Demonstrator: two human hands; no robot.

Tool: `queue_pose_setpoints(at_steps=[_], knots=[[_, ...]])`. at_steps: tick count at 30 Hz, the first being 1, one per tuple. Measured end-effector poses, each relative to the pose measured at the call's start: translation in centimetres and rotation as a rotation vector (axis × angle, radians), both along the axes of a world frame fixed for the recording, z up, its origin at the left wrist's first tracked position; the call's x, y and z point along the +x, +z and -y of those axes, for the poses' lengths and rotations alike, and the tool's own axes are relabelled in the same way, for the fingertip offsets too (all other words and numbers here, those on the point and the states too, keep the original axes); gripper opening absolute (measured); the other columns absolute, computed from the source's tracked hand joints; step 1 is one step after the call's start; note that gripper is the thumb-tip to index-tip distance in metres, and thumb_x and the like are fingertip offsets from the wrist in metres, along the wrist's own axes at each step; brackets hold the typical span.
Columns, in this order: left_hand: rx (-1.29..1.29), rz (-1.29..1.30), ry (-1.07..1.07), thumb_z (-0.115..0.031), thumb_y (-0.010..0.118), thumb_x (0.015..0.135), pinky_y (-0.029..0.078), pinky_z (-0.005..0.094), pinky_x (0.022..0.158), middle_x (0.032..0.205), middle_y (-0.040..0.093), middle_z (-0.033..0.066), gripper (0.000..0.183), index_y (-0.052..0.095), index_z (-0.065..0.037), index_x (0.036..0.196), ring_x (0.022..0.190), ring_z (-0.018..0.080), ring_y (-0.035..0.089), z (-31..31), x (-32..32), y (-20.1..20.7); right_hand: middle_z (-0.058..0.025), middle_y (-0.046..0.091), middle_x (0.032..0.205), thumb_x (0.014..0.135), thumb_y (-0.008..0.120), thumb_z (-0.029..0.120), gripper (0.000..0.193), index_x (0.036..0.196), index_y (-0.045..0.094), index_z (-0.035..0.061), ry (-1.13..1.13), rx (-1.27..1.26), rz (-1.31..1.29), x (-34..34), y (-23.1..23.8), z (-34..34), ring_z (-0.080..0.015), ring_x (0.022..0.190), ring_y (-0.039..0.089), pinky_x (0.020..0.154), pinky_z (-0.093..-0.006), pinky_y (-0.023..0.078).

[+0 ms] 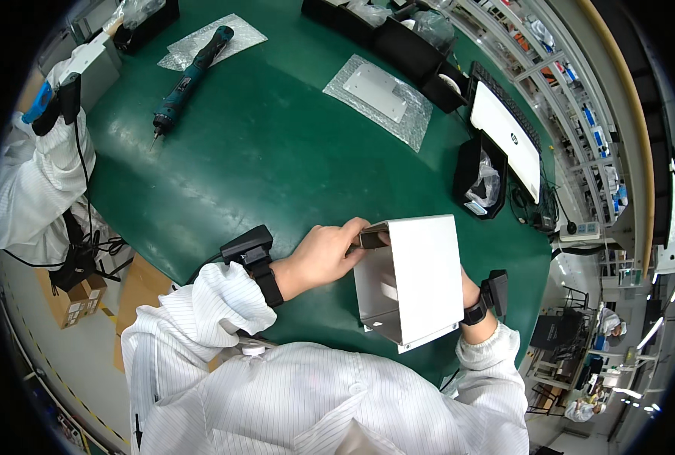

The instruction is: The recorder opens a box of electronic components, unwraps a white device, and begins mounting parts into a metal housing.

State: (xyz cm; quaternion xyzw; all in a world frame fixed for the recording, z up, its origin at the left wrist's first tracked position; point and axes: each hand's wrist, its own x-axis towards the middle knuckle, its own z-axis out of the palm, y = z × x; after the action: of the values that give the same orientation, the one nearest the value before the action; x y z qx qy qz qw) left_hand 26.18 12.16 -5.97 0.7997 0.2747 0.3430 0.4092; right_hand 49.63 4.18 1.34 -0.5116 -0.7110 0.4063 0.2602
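Observation:
A white box-shaped housing point(430, 280), open on the side that faces left, stands in front of me near the table's front edge. Small screws show at its lower corners. My left hand point(324, 256) is closed at the upper left edge of the housing, its thumb and fingers bent around that rim. Just inside the rim is a small dark brown part point(370, 240), with a fingertip beside it. My right hand point(470, 290) reaches behind the housing's right side, and its fingers are hidden there. Both wrists wear black straps with a dark module.
On the green table point(277, 136) lie a cordless screwdriver point(192, 82) and a flat white plate point(375, 91) on bubble wrap. Black bins point(405, 49), a white laptop point(508, 136) and a black bin with plastic bags point(481, 178) line the right. A co-worker's sleeve point(42, 174) is at the left.

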Motion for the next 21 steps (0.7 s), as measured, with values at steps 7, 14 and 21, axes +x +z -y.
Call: queue_pose_setpoints(at_steps=[7,14,21], knots=[[-0.108,-0.05,-0.001,-0.012,0.066,0.085,0.054,0.0441,0.066,0.087,0.071,0.016,0.034,0.051,-0.004,0.114,0.078,0.0362,0.069,-0.3,-0.8,0.9,-0.0224,0.062,0.068,0.083,0.063,0.011,0.03,0.112,0.066,0.0028,-0.064,0.142,0.739,5.6,0.4,0.7,-0.0411,0.06,0.062,0.054,-0.0419,0.051],[-0.1,-0.003,-0.009,-0.008,0.068,0.084,0.054,0.0412,0.065,0.087,0.069,0.0179,0.038,0.051,-0.004,0.118,0.076,0.0358,0.068,0.3,0.3,0.3,-0.0081,0.062,0.066,0.09,0.056,-0.003,0.029,0.118,0.062,0.0009,-0.515,0.069,0.288,4.0,2.1,1.8,-0.0118,0.06,0.061,0.056,-0.0262,0.047],[-0.229,-0.02,-0.201,-0.006,0.069,0.079,0.051,0.035,0.063,0.083,0.066,0.0136,0.051,0.05,0.002,0.125,0.069,0.0228,0.065,-4.2,-2.0,1.3,-0.0072,0.07,0.094,0.086,0.062,-0.002,0.025,0.111,0.061,-0.0059,-0.477,-0.028,-0.238,1.4,-2.6,-3.4,-0.0124,0.085,0.063,0.073,-0.0251,0.05]])
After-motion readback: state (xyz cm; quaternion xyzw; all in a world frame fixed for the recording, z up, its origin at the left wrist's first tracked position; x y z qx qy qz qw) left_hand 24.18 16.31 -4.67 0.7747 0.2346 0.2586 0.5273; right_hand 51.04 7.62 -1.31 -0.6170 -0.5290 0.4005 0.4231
